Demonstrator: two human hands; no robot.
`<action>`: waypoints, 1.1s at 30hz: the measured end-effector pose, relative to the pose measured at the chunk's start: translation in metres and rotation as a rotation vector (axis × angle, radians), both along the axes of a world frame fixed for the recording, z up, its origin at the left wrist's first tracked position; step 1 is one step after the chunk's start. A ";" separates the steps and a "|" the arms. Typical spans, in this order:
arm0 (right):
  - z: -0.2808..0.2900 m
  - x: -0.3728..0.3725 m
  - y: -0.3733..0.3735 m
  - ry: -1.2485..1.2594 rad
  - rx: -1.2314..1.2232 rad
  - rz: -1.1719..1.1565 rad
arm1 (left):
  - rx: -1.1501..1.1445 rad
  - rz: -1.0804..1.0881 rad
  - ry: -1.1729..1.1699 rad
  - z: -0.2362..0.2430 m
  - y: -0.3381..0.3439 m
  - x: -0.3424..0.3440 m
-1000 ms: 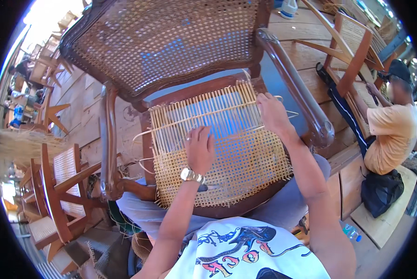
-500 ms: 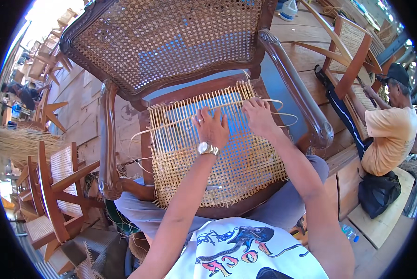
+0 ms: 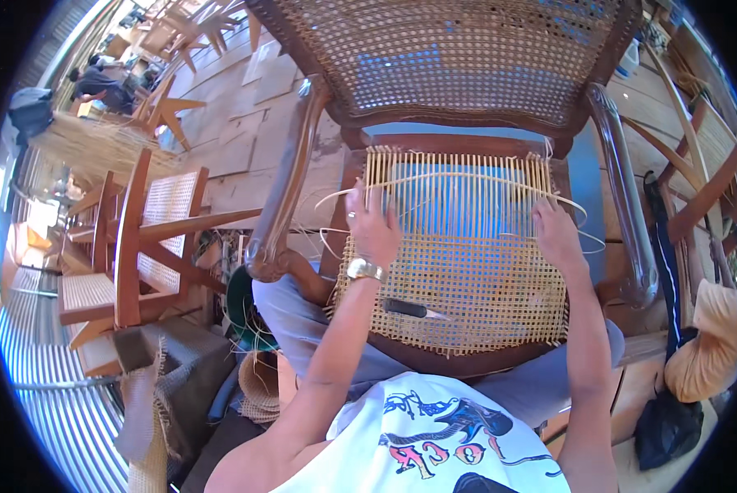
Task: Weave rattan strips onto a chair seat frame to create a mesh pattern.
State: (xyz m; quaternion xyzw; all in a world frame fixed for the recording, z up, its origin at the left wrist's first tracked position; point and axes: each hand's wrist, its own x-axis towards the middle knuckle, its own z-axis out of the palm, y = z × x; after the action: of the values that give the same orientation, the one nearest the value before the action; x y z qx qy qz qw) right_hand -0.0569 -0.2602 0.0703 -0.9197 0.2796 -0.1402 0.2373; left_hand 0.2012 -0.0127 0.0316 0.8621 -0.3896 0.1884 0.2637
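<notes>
A carved wooden armchair (image 3: 644, 271) with a cane back stands in front of me, its half-woven pale cane seat (image 3: 459, 304) over my lap. My left hand (image 3: 374, 232) lies on the seat's left side, fingers apart, touching a long arched cane strand (image 3: 459, 175) that crosses the upright strips. My right hand (image 3: 555, 234) is at the seat's right side, fingers bent and closed on that strand. Loose ends loop out beyond both sides. A dark-handled knife (image 3: 404, 308) lies on the woven part, below my left wrist.
Cane-seated wooden chairs (image 3: 128, 255) stand at my left, near straw-like strands (image 3: 97, 140) and mesh rolls (image 3: 146, 435). A person (image 3: 105, 90) is at back left. A co-worker's tan sleeve (image 3: 709, 345) shows at right, beside more chair frames (image 3: 697, 197) and a black bag (image 3: 664, 427).
The view has swung left, so the chair appears farther right. My hands have moved apart toward the seat's two sides. The strand now arches across, and the knife shows more fully.
</notes>
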 end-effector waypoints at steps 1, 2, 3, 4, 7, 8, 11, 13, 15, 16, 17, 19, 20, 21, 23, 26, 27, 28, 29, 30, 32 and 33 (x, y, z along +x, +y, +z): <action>0.006 0.000 0.006 0.089 0.042 0.002 | 0.003 0.097 0.047 -0.006 0.012 0.020; 0.010 0.000 0.014 0.080 0.043 0.019 | 0.004 0.113 0.037 -0.012 0.024 0.044; 0.015 -0.003 0.020 0.091 0.023 0.039 | 0.100 0.193 -0.034 -0.020 0.033 0.065; 0.017 -0.005 0.022 0.101 0.003 0.056 | 0.196 0.268 -0.106 -0.022 0.037 0.080; 0.017 -0.011 0.018 0.163 0.030 0.056 | 0.364 0.298 0.277 0.000 0.032 0.091; 0.018 -0.011 0.017 0.162 0.032 0.052 | 0.366 0.294 0.276 0.006 0.029 0.088; 0.024 -0.010 0.015 0.203 0.018 0.043 | 0.408 0.430 0.336 0.027 0.019 0.075; 0.027 -0.012 0.015 0.210 0.019 0.041 | 0.458 0.350 0.067 0.042 0.010 0.066; 0.027 -0.014 0.014 0.219 0.015 0.040 | 0.445 0.287 -0.028 0.053 -0.003 0.068; 0.027 -0.012 0.016 0.217 0.008 0.056 | 0.430 0.242 -0.129 0.059 -0.004 0.073; 0.027 -0.011 0.016 0.216 0.008 0.057 | 0.394 0.257 -0.112 0.051 -0.008 0.083; 0.025 -0.011 0.017 0.171 0.021 0.076 | 0.299 0.334 -0.080 0.035 -0.017 0.105; 0.025 -0.010 0.018 0.170 0.021 0.079 | 0.204 0.412 -0.047 0.033 -0.017 0.108; 0.025 -0.010 0.020 0.166 0.015 0.073 | 0.278 0.517 -0.059 0.028 -0.018 0.107; 0.023 -0.013 0.018 0.168 0.015 0.051 | 0.110 0.313 0.010 0.034 -0.037 0.086; 0.023 -0.021 0.008 0.182 0.037 -0.059 | 0.044 -0.374 0.296 0.064 -0.072 -0.003; 0.021 -0.020 0.007 0.170 0.026 -0.041 | 0.189 -0.586 -0.113 0.081 -0.070 -0.029; 0.017 -0.017 0.005 0.153 0.015 -0.015 | 0.329 -0.773 -0.535 0.093 -0.066 -0.049; 0.012 -0.014 0.003 0.157 0.015 -0.029 | 0.322 -0.786 -0.535 0.101 -0.066 -0.065; 0.005 -0.012 0.001 0.149 0.028 -0.023 | 0.272 -0.872 -0.582 0.108 -0.067 -0.079; -0.002 -0.014 0.009 0.134 0.047 -0.032 | 0.222 -0.975 -0.634 0.125 -0.067 -0.093; -0.002 -0.017 0.013 0.163 0.020 -0.019 | 0.204 -1.012 -0.687 0.133 -0.068 -0.098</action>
State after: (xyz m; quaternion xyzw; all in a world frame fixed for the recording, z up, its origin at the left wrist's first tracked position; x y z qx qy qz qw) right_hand -0.0742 -0.2476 0.0681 -0.9230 0.3081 -0.0641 0.2216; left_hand 0.1028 -0.0810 0.1647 0.4814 -0.8288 0.2685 0.0961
